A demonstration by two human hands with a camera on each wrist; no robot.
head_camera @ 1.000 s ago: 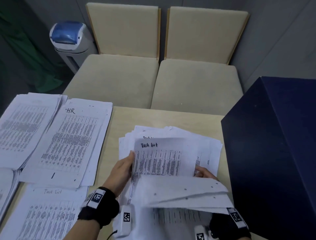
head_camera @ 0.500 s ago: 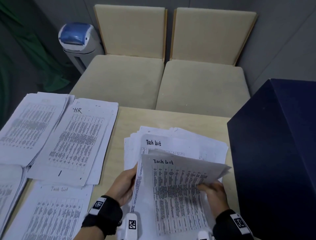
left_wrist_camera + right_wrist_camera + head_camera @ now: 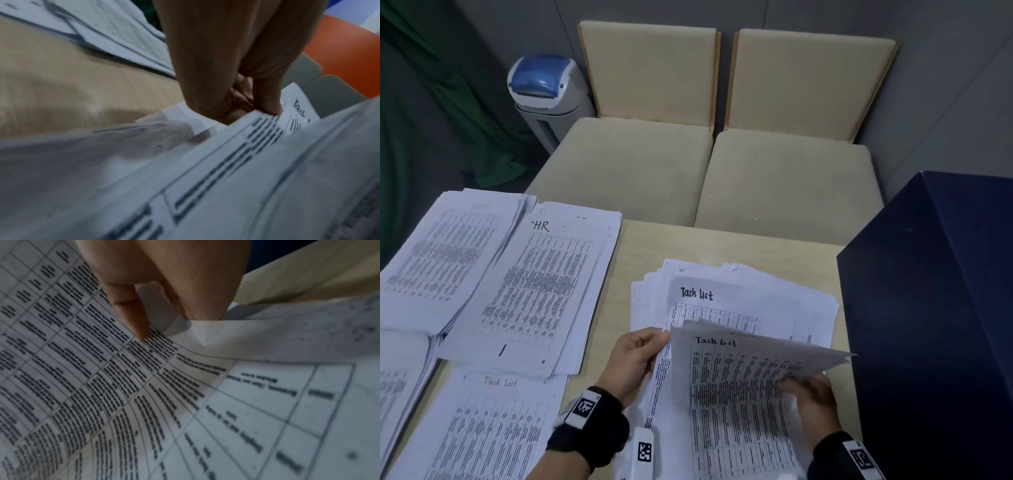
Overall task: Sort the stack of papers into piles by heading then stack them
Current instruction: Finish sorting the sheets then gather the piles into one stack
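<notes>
Head view shows my right hand [image 3: 812, 404] pinching the right edge of a lifted Task List sheet [image 3: 736, 387], thumb on top, that side curling up. Its long axis runs away from me, heading at the far end. My left hand [image 3: 635, 361] grips the left edge of the unsorted stack [image 3: 739, 294] beneath it on the wooden table [image 3: 722, 243]. An HR pile [image 3: 541, 287] and a Task List pile [image 3: 486, 428] lie to my left.
</notes>
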